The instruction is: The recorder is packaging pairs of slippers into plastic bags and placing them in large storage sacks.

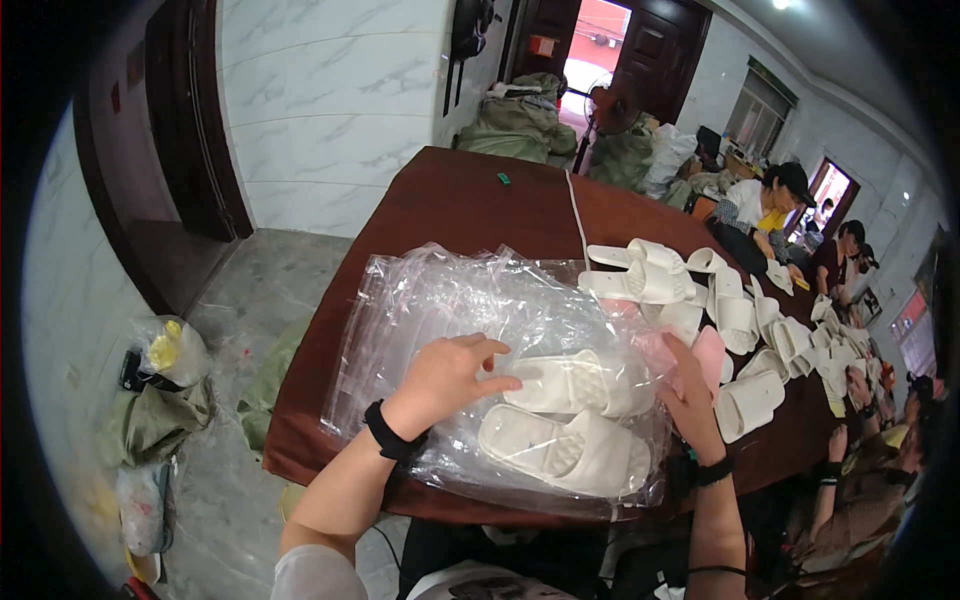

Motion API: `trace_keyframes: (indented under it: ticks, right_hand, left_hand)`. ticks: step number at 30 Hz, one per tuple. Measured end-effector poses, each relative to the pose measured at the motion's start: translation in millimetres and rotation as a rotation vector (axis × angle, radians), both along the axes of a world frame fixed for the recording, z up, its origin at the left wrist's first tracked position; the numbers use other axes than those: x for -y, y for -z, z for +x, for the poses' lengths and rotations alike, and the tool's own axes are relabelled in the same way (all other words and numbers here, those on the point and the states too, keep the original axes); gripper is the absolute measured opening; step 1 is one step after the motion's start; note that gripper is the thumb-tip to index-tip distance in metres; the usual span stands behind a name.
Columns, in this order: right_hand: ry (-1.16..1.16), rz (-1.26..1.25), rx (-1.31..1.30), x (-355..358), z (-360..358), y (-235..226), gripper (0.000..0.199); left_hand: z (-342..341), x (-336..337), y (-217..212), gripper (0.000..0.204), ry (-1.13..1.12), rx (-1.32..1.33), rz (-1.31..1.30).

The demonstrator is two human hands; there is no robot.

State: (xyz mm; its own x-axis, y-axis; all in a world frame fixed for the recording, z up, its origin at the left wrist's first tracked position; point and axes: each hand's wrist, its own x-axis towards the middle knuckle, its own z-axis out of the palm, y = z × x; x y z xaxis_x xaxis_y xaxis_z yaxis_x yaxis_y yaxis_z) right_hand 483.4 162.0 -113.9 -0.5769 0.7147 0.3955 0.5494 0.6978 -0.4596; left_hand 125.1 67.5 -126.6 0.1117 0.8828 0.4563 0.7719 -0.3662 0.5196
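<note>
A pair of white slide slippers (565, 420) lies side by side inside a clear plastic bag (560, 470) on the near edge of a brown table (460, 200). My left hand (445, 380) rests flat on the bag beside the upper slipper, fingers spread. My right hand (690, 385) grips the bag's right edge. Under and behind the bag lies a stack of empty clear plastic bags (440, 300).
A heap of loose white slippers (720, 310) covers the table's right side, with a pink one (712, 352) near my right hand. Other people (770, 205) sit along the right side. A white cord (577, 215) crosses the table. Sacks and bags (165, 400) lie on the floor left.
</note>
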Motion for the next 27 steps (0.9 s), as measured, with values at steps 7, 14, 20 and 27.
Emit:
trace_keyframes:
  ticks: [7, 14, 20, 27]
  right_hand:
    - [0.095, 0.033, 0.036, 31.0, 12.3, 12.7, 0.085]
    - [0.102, -0.018, -0.018, 40.0, 23.9, 26.7, 0.089]
    - [0.108, -0.033, 0.080, 43.9, 23.1, 18.5, 0.086]
    - [0.064, -0.007, 0.034, 38.4, 24.3, 33.5, 0.085]
  left_hand:
    - [9.6, -0.4, 8.2, 0.015, -0.039, -0.423, 0.084]
    - [1.0, 20.8, -53.1, 0.029, 0.287, 1.227, -0.646]
    - [0.6, -16.7, -43.6, 0.052, 0.649, -0.103, -0.771]
    - [51.1, -73.2, 0.9, 0.071, 0.828, -0.521, -0.226]
